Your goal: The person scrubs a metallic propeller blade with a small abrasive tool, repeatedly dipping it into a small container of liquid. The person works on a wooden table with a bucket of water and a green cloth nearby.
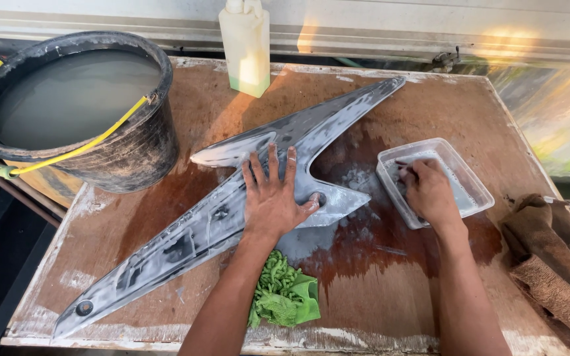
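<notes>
A long, pointed grey plastic panel [186, 240] lies across the wet wooden table [390, 277], coated in whitish soapy film. My left hand [270, 198] presses flat on the panel's middle, fingers spread. My right hand [429, 191] reaches into a clear plastic tub [476, 188] of cloudy water at the right. Its fingers are curled, apparently around something small and dark, though what it is cannot be told.
A black bucket [133, 148] of murky water with a yellow handle stands at the back left. A pale plastic bottle [245, 49] stands at the back edge. A green microfibre cloth [285, 296] lies near the front, and brown towels [552, 264] sit at the right.
</notes>
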